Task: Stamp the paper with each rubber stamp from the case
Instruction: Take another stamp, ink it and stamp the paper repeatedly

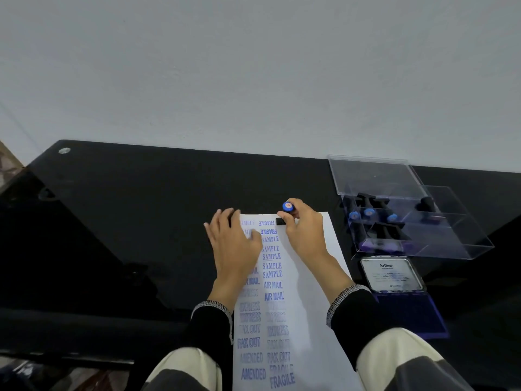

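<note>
Right hand (303, 230) grips stamp (285, 213), base on paper (315, 277) top edge | left hand (234, 244) flat, fingers straight, pressing paper | paper on tabletop (127, 221), blue imprints in two columns | case (408, 210) open at right, stamps inside | ink pad (408, 311) open beside paper

The right hand (303, 231) grips a stamp (285, 213) with a blue cap, its base on the top edge of the paper (315, 320). The left hand (235, 244) lies flat on the paper's left side. The open clear case (456, 244) with more stamps and an ink pad (408, 314) sit to the right on the black table (127, 207)
</note>
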`<state>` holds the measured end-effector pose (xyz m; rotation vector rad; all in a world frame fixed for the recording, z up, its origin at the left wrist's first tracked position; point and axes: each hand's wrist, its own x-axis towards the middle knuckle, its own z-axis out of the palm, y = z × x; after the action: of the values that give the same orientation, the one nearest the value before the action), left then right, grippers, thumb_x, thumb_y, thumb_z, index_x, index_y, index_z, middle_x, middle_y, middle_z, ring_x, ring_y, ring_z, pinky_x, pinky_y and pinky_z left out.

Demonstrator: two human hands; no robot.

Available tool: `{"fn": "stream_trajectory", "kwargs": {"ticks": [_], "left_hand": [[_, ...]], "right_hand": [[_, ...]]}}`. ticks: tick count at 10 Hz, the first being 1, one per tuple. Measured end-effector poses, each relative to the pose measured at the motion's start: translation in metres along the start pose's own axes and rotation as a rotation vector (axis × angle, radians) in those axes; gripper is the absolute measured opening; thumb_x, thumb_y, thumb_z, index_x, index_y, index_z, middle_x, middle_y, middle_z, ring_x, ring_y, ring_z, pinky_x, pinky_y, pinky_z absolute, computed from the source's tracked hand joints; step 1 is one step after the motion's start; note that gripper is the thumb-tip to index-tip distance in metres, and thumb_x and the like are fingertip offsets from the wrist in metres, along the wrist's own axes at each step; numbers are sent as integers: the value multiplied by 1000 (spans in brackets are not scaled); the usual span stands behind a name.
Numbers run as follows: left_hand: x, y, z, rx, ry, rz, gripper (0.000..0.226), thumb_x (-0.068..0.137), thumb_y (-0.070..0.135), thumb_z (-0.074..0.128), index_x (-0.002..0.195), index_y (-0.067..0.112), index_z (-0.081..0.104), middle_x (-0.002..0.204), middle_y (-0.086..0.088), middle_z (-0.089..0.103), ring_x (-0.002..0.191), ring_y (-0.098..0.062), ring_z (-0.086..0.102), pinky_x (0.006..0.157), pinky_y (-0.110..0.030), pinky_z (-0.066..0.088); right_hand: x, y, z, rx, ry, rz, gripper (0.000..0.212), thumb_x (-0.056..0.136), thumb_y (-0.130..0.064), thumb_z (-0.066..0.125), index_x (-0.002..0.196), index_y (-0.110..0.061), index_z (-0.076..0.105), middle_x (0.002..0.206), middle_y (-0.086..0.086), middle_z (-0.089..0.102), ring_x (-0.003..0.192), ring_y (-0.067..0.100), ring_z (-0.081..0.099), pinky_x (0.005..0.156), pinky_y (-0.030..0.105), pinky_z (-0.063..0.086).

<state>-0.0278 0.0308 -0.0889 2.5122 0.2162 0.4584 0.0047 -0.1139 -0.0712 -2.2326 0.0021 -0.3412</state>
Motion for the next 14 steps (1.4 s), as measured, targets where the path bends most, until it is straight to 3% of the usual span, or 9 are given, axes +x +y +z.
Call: {"fn": "stream_trajectory", "kwargs": {"ticks": [2,4,5,6,7,8,10,12,14], "left_hand": [[2,1,-1,20,-19,-104,55,89,38,58,135,9,49,151,-7,33,148,-25,7,119,-49,-1],[4,0,-2,-40,-29,-131,52,89,38,61,133,13,50,148,-4,39,147,-25,16,119,-47,0],[3,0,-2,-61,-28,-137,52,89,38,62,133,14,49,146,-3,42,146,-25,18,119,-46,-1],[4,-1,-2,-62,-30,-137,52,89,37,62,134,14,49,145,-3,43,146,-25,18,119,-47,-1],[3,0,-2,-61,-24,-135,52,88,37,63,133,14,49,144,-3,44,146,-25,18,119,-46,-2],[3,0,-2,-57,-24,-130,52,88,37,63,132,13,49,144,-3,44,146,-25,18,119,-46,-2],[3,0,-1,-45,-26,-124,52,89,37,62,133,14,49,145,-4,43,146,-26,19,119,-47,-1],[3,-1,-1,-51,-20,-116,52,88,37,62,133,13,49,144,-3,44,146,-26,19,119,-47,-1],[4,-1,0,-31,-25,-117,52,89,38,61,133,14,49,145,-3,44,146,-26,19,118,-47,-1]], "right_hand": [[-9,-2,3,-3,53,-46,24,91,-15,60,114,-8,59,103,6,65,91,17,61,81,24,51],[4,-11,-6,-48,-20,-41,10,90,-12,61,99,-7,60,82,-1,57,67,5,52,58,1,37],[8,-12,-7,-64,-39,-30,12,91,-14,61,101,-8,60,82,-1,57,68,6,50,56,2,37],[1,-8,-4,-50,-13,-24,17,91,-14,60,107,-9,60,91,1,61,78,9,54,62,2,36],[-8,-4,1,-21,35,-32,22,91,-15,60,112,-9,59,99,4,65,87,14,60,76,14,46],[-12,-4,3,-22,54,-26,20,92,-15,58,111,-9,59,98,5,65,88,16,61,76,18,47],[-1,-13,-6,-78,-29,-3,16,91,-13,60,107,-9,59,90,1,59,81,13,56,63,5,35],[16,-17,-8,-135,-110,46,23,91,-18,61,113,-11,58,92,4,60,80,13,56,67,18,40],[-4,-11,-4,-73,2,-26,15,91,-10,59,106,-10,59,90,1,60,79,13,55,64,5,36]]}}
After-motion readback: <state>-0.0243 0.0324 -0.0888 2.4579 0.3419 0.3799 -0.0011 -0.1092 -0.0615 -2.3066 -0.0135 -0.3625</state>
